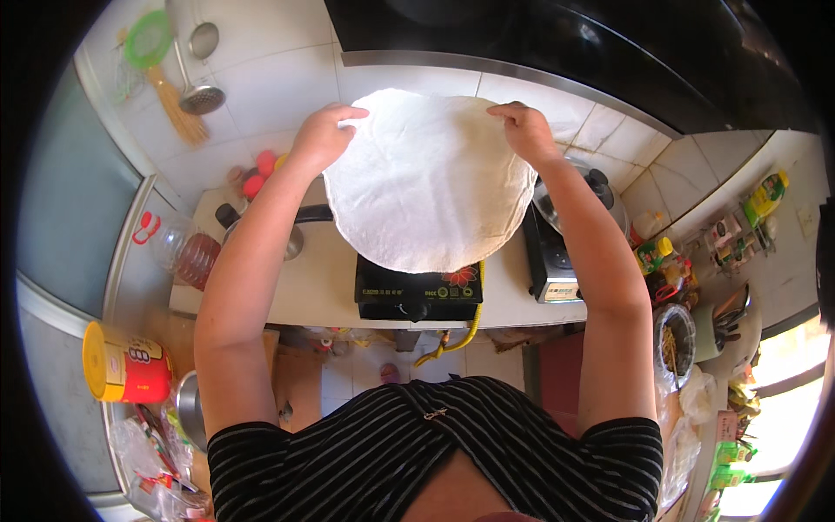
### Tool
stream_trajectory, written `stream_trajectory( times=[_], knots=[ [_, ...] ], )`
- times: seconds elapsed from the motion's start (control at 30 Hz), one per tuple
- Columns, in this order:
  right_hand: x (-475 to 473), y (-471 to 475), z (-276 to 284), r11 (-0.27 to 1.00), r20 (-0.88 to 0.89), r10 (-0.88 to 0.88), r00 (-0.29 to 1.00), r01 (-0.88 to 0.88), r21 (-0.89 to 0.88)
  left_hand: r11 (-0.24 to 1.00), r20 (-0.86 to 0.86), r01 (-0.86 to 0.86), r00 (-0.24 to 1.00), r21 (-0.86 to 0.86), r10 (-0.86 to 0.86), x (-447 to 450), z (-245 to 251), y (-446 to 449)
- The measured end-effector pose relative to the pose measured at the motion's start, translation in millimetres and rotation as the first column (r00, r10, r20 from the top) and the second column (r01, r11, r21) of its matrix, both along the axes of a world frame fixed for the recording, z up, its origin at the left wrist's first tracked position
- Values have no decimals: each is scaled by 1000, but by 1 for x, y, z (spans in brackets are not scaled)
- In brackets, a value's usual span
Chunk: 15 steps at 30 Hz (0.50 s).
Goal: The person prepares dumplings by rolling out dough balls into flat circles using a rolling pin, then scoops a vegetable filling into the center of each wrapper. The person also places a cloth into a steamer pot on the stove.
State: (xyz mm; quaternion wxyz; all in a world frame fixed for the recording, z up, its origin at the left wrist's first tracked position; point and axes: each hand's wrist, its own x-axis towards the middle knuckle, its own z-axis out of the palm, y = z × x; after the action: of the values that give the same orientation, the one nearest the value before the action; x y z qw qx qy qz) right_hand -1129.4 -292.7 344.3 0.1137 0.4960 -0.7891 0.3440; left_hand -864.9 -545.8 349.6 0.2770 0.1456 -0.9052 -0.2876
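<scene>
A round white cloth (pixel 427 183) with an edge that looks hemmed hangs spread out in front of me, lightly creased. My left hand (pixel 329 134) pinches its upper left edge between thumb and fingers. At the upper right edge, my right hand (pixel 527 130) grips it the same way. Below and behind the cloth is a black gas stove (pixel 421 293) with a red flower print; the cloth hides most of its top. A yellow gas hose (pixel 475 323) runs down from the stove's right side.
Right of the cloth, a lidded pot (pixel 603 196) sits on a second stove (pixel 554 261). At left, my forearm partly covers a pan (pixel 295 243) and a plastic jug (pixel 189 254). A range hood (pixel 554 59) overhangs the back. Skimmers (pixel 202 99) hang on the tiled wall.
</scene>
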Motion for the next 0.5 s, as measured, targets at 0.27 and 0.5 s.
stream_trajectory(
  times=[0.27, 0.5],
  knots=[
    [-21, -51, -42, 949, -154, -45, 987, 91, 302, 966, 272, -24, 957, -257, 96, -43, -40, -26],
    [-9, -61, -51, 772, -371, 56, 927, 195, 605, 899, 416, 136, 908, -416, 55, -43, -55, 4]
  ],
)
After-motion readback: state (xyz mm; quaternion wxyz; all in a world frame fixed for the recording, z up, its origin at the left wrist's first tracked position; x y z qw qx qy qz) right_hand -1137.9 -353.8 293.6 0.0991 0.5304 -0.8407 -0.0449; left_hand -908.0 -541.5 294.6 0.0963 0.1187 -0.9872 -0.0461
